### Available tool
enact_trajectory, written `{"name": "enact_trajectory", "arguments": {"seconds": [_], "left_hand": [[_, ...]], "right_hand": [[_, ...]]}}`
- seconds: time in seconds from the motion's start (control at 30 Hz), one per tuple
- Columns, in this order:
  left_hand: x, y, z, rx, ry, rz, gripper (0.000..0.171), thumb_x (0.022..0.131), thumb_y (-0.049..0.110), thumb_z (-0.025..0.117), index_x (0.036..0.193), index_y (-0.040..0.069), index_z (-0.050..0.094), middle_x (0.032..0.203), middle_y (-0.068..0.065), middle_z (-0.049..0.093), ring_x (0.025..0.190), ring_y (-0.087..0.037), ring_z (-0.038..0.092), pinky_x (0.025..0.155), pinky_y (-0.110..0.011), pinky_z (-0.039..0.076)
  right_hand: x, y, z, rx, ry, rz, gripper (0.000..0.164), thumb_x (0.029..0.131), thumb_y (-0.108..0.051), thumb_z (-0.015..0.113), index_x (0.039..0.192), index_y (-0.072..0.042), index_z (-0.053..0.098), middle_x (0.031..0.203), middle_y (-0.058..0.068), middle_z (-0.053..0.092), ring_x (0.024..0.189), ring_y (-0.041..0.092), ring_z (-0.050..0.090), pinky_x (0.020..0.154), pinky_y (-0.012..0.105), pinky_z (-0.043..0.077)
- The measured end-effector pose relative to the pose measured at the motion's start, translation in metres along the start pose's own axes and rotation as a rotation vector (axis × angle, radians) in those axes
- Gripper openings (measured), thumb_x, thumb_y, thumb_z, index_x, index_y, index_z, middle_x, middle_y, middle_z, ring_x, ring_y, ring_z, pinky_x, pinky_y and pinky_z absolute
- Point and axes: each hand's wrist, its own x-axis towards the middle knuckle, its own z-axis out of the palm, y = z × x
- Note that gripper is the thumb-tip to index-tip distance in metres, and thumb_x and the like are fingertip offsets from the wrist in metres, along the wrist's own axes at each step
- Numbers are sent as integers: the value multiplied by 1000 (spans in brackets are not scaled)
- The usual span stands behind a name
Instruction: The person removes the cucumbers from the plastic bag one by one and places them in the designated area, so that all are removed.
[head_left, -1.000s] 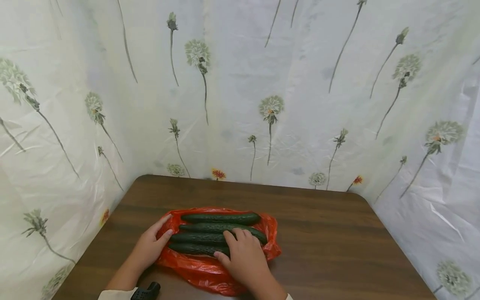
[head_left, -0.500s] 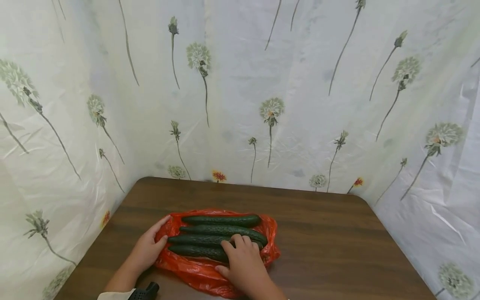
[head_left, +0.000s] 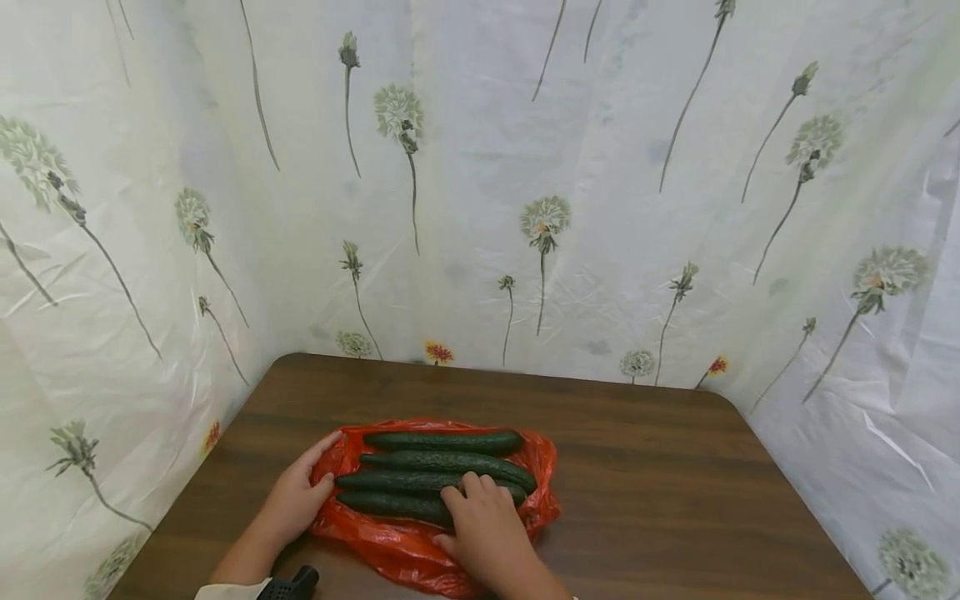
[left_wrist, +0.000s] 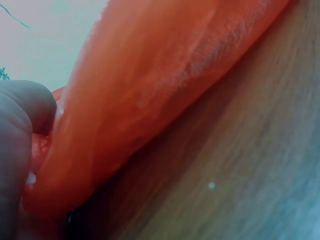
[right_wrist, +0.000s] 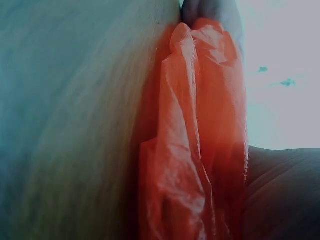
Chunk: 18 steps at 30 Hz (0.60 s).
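Several long dark green cucumbers (head_left: 442, 460) lie side by side in an opened red plastic bag (head_left: 397, 550) in the head view. At the bag's left end my left hand (head_left: 296, 496) holds its edge, thumb on the inner side. The left wrist view has the thumb (left_wrist: 30, 110) bent over the red film (left_wrist: 135, 90). My right hand (head_left: 491, 529) grips the nearest cucumber (head_left: 393, 505) near its right end, fingers curled over the top and thumb on the near side. In the right wrist view, crumpled film (right_wrist: 175, 150) hides most of that grip.
The bag lies on a dark brown wooden table (head_left: 660, 483) with rounded far corners. A pale curtain (head_left: 465, 183) with dandelion prints hangs behind and along both sides. A black device (head_left: 292, 583) sits at my left wrist.
My right hand's fingers have drawn back toward me, from the middle cucumbers to the nearer ones. The left thumb has shifted slightly back toward the bag's edge.
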Motion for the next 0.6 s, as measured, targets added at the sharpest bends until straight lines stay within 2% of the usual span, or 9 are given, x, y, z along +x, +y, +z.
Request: {"name": "enact_trajectory", "arguments": {"seconds": [0.13,0.27,0.37,0.47,0.6], "left_hand": [[-1,0,0,-4,-8,-7,66,102,2,55,163,22,40,165,-22,38,148,-38,40,117,-58,39],[-1,0,1,-6,1,-12,66,101,2,56,162,22,41,163,-21,41,143,-36,46,113,-55,44],[-1,-1,2,-7,2,-15,66,100,1,56,162,21,42,162,-21,44,140,-35,49,110,-52,46],[0,-1,2,-9,-6,-15,66,101,2,56,162,21,42,163,-21,42,143,-36,46,113,-54,44],[-1,-1,1,-5,-16,-24,66,101,3,56,162,22,41,165,-20,38,149,-38,39,118,-59,38]], "right_hand": [[0,-2,1,-2,-12,-9,51,89,-58,76,127,-24,69,97,-5,48,82,15,38,70,33,35],[0,-4,1,-13,-33,-32,49,90,-58,75,123,-23,68,105,-6,57,90,15,52,78,36,50],[2,-6,1,-6,-70,-55,47,92,-58,73,121,-23,66,109,-7,62,97,15,60,84,38,56],[3,-6,4,-12,-96,-76,45,94,-58,70,122,-23,65,107,-7,62,95,14,59,81,37,56],[4,-6,8,-43,-99,-99,46,97,-64,61,120,-25,64,105,-7,57,88,12,52,71,34,47]]}}
